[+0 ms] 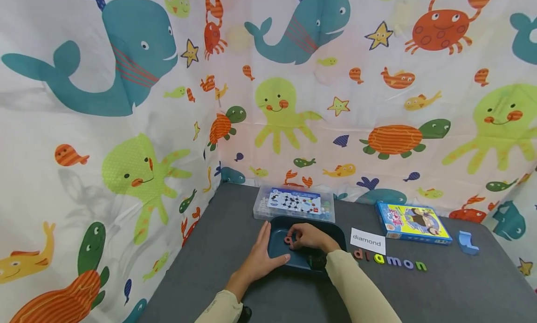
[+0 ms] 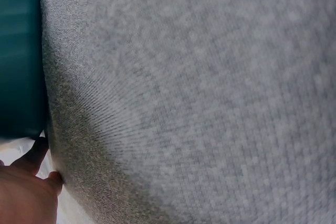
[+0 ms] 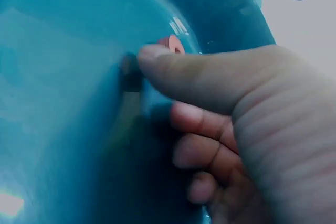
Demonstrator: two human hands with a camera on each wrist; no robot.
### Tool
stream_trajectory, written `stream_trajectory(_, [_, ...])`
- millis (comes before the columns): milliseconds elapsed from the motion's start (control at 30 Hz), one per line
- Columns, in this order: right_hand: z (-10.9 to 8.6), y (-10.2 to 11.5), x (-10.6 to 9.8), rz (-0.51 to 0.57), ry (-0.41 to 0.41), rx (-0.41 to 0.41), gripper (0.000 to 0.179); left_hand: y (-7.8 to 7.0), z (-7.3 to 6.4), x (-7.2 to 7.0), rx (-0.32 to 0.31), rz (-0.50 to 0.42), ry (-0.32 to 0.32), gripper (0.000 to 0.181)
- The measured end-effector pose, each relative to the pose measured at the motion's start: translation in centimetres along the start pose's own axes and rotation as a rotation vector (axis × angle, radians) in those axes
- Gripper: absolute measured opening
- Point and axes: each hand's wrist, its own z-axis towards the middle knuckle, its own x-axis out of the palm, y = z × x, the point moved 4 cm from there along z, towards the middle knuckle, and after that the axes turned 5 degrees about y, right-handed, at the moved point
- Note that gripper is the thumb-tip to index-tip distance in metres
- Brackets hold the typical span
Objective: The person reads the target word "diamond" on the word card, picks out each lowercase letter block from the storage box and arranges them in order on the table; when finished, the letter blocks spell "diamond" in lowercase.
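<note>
A dark teal tray (image 1: 278, 223) stands on the grey table between my hands. Inside it, my right hand (image 1: 312, 238) pinches a small red letter (image 1: 288, 240), which looks like a "d" or "q", between thumb and fingers. In the right wrist view, the thumb hides most of the red letter (image 3: 173, 43). My left hand (image 1: 261, 260) rests against the tray's near left corner, fingers straight along the side and thumb spread at the front. Right of the tray, coloured letters (image 1: 394, 261) spell "diamon" below a white card (image 1: 368, 241) printed "diamond".
Behind the tray is a clear plastic case (image 1: 293, 202) with a blue-and-white label. Farther right lie a blue and yellow box (image 1: 413, 223) and a light blue plastic piece (image 1: 467, 243). Curtains with sea animals (image 1: 277, 113) border the table at the back and left.
</note>
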Motion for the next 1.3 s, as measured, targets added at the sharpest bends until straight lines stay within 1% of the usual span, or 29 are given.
stream_trajectory(167, [-1.1, 0.0, -0.1, 0.083, -0.011, -0.045, 0.023, 0.4, 0.0, 0.2, 0.000, 0.008, 0.010, 0.115])
stream_trajectory(300, [-1.5, 0.3, -0.6, 0.127, -0.057, -0.044, 0.021, 0.5, 0.0, 0.1, 0.002, 0.007, 0.000, 0.115])
stream_trajectory(400, [-1.7, 0.7, -0.8, 0.167, -0.074, -0.043, 0.021, 0.3, 0.0, 0.1, -0.003, 0.008, 0.001, 0.116])
stream_trajectory(533, [-1.9, 1.5, -0.9, 0.253, -0.070, -0.078, 0.024, 0.2, -0.2, 0.2, -0.003, 0.003, 0.006, 0.116])
stream_trajectory(700, [-2.4, 2.5, -1.1, 0.358, -0.059, -0.136, 0.031, 0.2, -0.3, 0.4, 0.015, -0.017, -0.005, 0.116])
stream_trajectory(933, [-3.0, 3.0, -1.7, 0.391, -0.075, -0.153, 0.029, 0.2, 0.0, 0.3, 0.015, -0.009, -0.018, 0.116])
stream_trajectory(1167, [-4.3, 2.5, -2.1, 0.426, -0.107, -0.150, 0.029, -0.1, 0.0, 0.2, 0.027, -0.005, -0.024, 0.116])
stream_trajectory(1300, [-4.9, 2.2, -2.3, 0.462, -0.126, -0.141, 0.027, -0.2, 0.0, 0.1, 0.016, -0.005, -0.021, 0.116])
